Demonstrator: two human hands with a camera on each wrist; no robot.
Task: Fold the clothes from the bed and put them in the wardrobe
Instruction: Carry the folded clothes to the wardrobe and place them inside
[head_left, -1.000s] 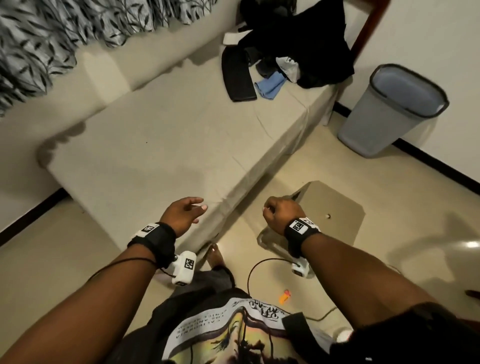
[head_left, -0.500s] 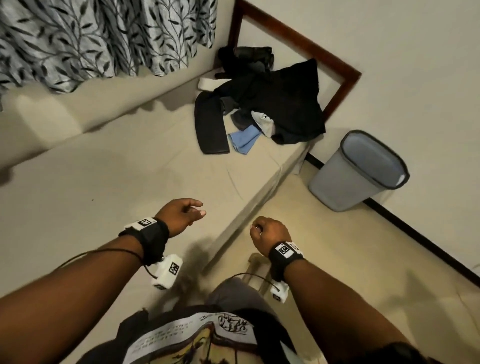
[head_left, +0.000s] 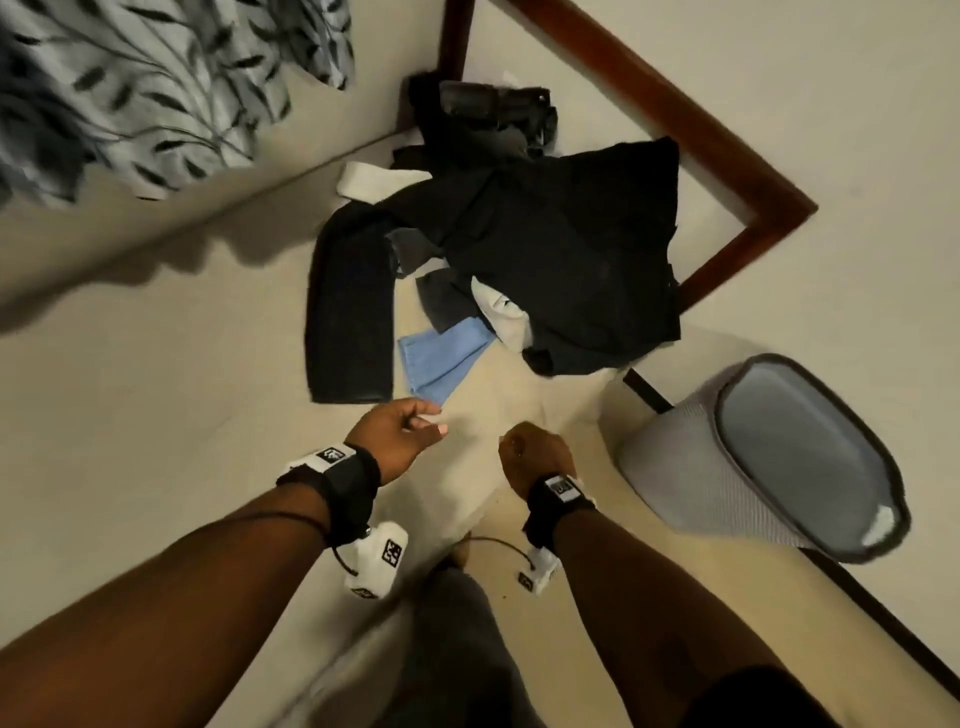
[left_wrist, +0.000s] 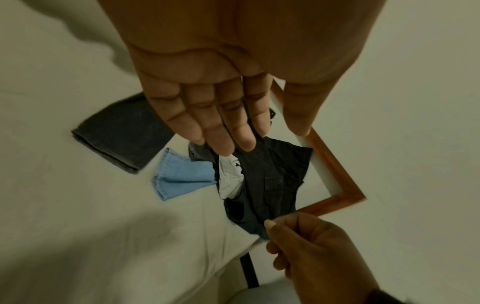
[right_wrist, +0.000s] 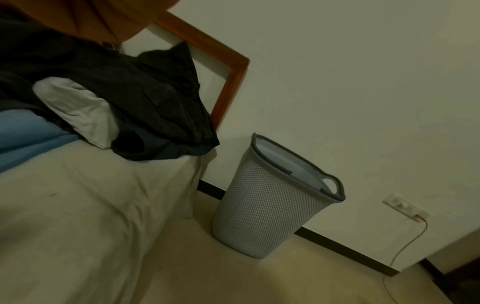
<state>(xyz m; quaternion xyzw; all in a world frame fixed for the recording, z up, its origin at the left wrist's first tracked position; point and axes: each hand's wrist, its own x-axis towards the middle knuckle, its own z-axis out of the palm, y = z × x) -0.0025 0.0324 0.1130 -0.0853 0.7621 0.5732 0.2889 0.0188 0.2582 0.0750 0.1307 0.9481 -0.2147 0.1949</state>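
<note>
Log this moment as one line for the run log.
stage: reaching for clothes pile on bed | left hand: open, empty | right hand: fingers curled, empty | laundry basket: beside bed

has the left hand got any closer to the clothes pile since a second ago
Yes. The left hand now reaches almost to the blue cloth at the near edge of the pile on the bed; earlier a wide stretch of bare sheet lay between them.
</note>
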